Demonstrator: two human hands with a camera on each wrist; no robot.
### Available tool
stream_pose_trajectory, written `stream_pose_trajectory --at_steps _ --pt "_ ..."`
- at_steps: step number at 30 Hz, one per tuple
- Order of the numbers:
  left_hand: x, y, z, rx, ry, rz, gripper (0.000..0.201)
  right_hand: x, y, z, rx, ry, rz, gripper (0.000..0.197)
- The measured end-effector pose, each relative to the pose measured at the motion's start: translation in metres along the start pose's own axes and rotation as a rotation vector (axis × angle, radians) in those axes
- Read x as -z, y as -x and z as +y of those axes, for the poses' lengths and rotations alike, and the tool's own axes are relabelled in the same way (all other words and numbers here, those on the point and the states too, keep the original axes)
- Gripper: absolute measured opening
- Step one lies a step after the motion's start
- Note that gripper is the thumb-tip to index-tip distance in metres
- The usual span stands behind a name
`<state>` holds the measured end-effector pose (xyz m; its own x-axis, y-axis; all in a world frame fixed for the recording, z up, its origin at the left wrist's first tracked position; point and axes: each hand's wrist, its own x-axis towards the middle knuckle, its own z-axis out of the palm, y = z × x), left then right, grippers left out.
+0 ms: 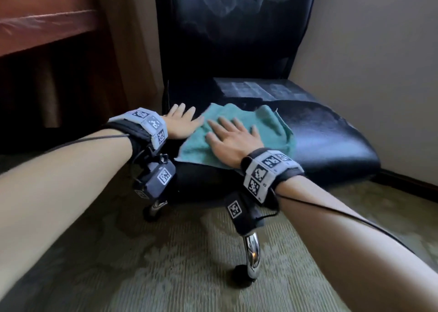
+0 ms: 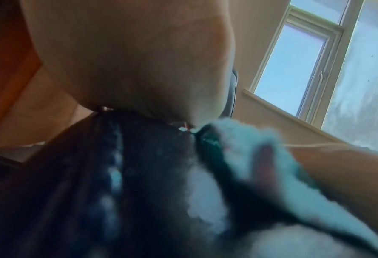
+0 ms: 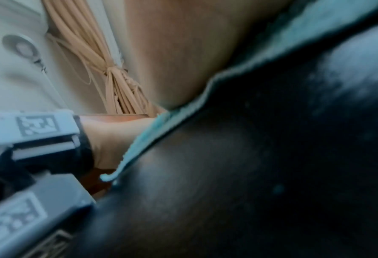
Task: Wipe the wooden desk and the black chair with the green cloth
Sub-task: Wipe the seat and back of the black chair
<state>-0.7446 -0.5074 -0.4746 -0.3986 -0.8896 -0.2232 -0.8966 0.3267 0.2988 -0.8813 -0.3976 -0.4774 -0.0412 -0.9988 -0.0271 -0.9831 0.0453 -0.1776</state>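
- The green cloth point(image 1: 239, 131) lies spread on the black chair point(image 1: 320, 136) seat, near its front edge.
- The right hand point(image 1: 233, 137) presses it flat, fingers splayed.
- The left hand point(image 1: 181, 121) rests flat on the seat, fingers straight, touching the cloth's left edge.

Your black chair point(image 1: 331, 141) stands on the patterned carpet point(image 1: 166, 276). On its seat lies the green cloth point(image 1: 237, 122).
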Motion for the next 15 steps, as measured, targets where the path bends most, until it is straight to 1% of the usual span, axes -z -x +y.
stream_pose_trajectory --at_steps 1,3,4,6,7,8,10,12,15 --pt "0.002 0.001 0.0 0.001 -0.01 -0.017 0.061 0.001 0.003 0.004 0.023 -0.016 -0.008 0.056" --pt "0.004 0.002 -0.003 0.003 -0.035 0.008 0.053 0.009 0.008 0.034 0.009 -0.04 -0.004 0.054" --pt "0.005 0.001 -0.004 0.004 -0.054 0.035 0.05 0.014 0.013 0.057 -0.043 -0.039 0.005 0.053" --pt "0.005 0.003 0.0 -0.003 -0.106 0.055 0.047 0.024 0.027 0.101 -0.225 -0.015 0.034 0.054" --pt "0.005 0.002 0.0 0.013 -0.12 0.041 0.048 0.027 0.032 0.113 -0.306 -0.005 0.054 0.054" --pt "0.008 0.0 0.0 0.018 -0.129 0.024 0.051 0.027 0.033 0.115 -0.356 0.0 0.072 0.055" --pt "0.012 0.001 0.009 0.014 -0.148 0.016 0.064 0.018 0.027 0.096 -0.364 -0.009 0.095 0.058" --pt "0.016 0.012 0.037 -0.056 -0.11 0.064 0.054 0.006 0.02 0.059 -0.28 -0.009 0.103 0.058" --pt "0.024 0.039 0.087 -0.151 0.16 0.046 0.061 -0.001 0.016 0.023 -0.141 -0.033 0.09 0.057"
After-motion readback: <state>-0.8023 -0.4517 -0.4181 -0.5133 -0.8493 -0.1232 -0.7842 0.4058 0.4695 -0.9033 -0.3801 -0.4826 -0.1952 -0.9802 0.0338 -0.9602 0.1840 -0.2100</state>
